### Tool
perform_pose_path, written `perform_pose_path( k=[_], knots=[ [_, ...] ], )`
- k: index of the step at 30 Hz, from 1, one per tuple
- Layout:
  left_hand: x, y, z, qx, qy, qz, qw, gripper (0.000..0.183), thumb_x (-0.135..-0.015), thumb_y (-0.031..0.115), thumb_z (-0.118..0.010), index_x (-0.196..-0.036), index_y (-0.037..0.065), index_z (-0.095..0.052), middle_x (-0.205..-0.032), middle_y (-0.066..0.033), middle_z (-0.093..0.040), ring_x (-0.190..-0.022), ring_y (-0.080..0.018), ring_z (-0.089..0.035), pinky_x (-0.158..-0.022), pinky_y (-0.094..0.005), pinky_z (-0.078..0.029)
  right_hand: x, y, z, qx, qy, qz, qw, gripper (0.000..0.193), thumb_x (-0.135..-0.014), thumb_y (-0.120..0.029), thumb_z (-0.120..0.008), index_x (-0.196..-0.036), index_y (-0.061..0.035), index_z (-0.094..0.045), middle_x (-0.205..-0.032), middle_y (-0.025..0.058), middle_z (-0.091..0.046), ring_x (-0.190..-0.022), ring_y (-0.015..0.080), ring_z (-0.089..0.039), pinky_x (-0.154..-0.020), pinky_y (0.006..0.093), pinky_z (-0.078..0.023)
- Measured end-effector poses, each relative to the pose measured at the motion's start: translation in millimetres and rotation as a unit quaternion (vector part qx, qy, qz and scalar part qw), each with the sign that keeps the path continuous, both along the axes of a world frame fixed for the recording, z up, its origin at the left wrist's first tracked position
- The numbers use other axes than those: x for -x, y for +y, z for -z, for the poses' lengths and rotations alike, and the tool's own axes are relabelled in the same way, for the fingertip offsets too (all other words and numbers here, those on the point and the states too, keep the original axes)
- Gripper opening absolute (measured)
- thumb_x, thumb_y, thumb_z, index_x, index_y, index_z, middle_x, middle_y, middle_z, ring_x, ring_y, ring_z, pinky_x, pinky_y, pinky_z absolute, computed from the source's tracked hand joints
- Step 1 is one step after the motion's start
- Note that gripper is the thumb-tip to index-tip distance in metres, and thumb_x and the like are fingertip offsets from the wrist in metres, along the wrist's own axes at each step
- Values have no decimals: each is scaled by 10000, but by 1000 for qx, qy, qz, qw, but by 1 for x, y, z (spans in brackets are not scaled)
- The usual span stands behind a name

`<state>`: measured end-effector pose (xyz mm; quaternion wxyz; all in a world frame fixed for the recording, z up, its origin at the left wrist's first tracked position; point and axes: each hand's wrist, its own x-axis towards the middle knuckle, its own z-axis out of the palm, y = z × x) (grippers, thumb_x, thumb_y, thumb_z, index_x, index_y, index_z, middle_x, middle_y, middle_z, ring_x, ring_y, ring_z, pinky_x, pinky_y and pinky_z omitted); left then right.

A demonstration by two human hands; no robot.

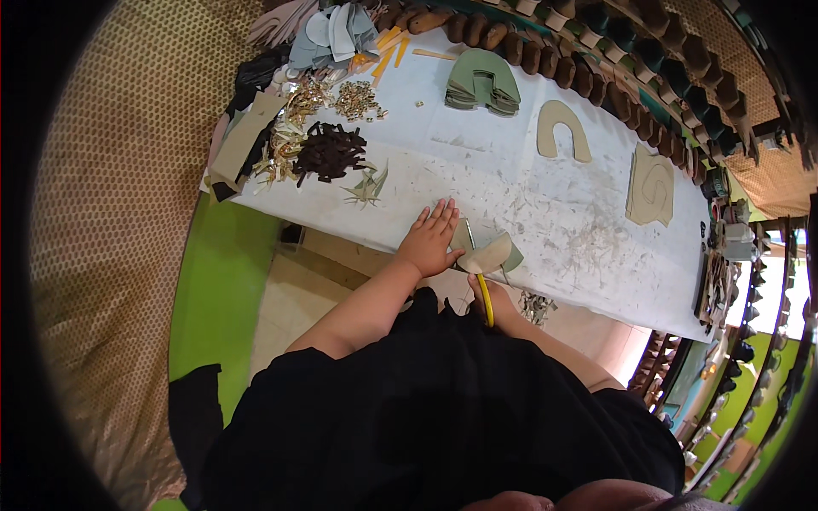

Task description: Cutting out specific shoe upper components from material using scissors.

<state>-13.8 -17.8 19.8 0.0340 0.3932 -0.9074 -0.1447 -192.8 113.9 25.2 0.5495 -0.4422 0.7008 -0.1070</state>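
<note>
The left forearm (362,308) slanted up toward the centre of the frame, where the left hand (429,245) lay palm down, fingers (443,215) extended upward. Lower right of it, the right hand (496,301) was curled, partly hidden, the right forearm (562,354) trailing lower right.

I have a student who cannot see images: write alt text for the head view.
A person's right hand holds yellow-handled scissors at a beige curved flat piece on a white-covered table; the left hand lies spread beside it. Beyond lie stacked green U-shaped pieces and a pile of dark brown strips.
</note>
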Motion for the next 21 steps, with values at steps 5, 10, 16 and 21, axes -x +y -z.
perform_pose_path(
  k=[5,10,16,21],
  knots=[
    [-1,0,3,6,7,1,1000,811,-904,493,-548,-1501,19,-271,-1598,-155,-191,-1478,-292,-187,-1191,-444,-162,-8,1,2,-1,-22,35,999,816,-941,-713,-269,-857,33,-589,-653,198,-600,-696,360,-635,-681,426,-491],
    [-1,0,1,0,0,2,1000,767,-921,446,-533,-1506,31,-262,-1600,-140,-194,-1478,-284,-189,-1192,-445,-163,-14,-2,-10,-25,-14,48,998,833,-944,-714,-248,-837,35,-597,-655,205,-602,-696,363,-637,-677,426,-493],
    [0,-1,1,-1,1,4,1000,707,-943,381,-507,-1510,43,-256,-1604,-125,-192,-1479,-279,-189,-1192,-448,-159,-9,2,4,3,14,43,999,819,-921,-739,-298,-777,16,-583,-567,148,-554,-562,295,-595,-575,390,-478],
    [-2,0,1,-3,8,2,1000,701,-946,377,-501,-1511,44,-252,-1603,-127,-193,-1480,-277,-185,-1191,-454,-158,-12,-5,-8,-87,-121,186,971,587,-926,-626,-510,-710,-81,-476,-488,29,-421,-360,182,-414,-368,336,-355]
  ],
)
